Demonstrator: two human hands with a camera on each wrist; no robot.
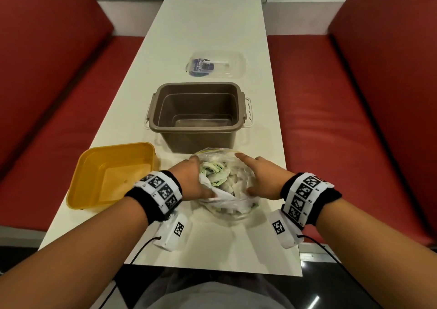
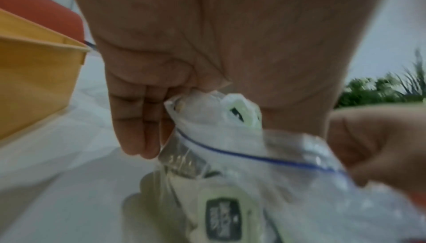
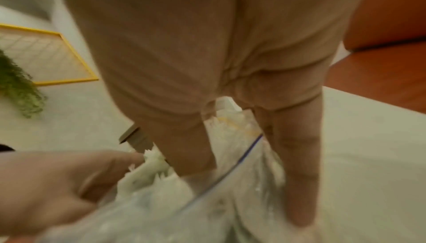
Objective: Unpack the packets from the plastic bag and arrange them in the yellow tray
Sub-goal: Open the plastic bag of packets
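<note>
A clear zip-top plastic bag (image 1: 233,190) full of white and green packets (image 1: 212,169) lies on the white table (image 1: 205,24) close to me. My left hand (image 1: 196,178) pinches the bag's left edge, its fingers (image 2: 136,119) curled at the mouth of the bag (image 2: 265,146). My right hand (image 1: 254,176) grips the right side, thumb (image 3: 184,146) and fingers (image 3: 297,174) spread over the plastic. One packet (image 2: 221,216) shows through the film. The yellow tray (image 1: 78,178) sits empty just left of my left hand.
A brown tub (image 1: 155,110) with side handles stands empty right behind the bag. Beyond it lies a clear lid (image 1: 234,62) with a blue label. Red bench seats (image 1: 343,119) flank the narrow table on both sides.
</note>
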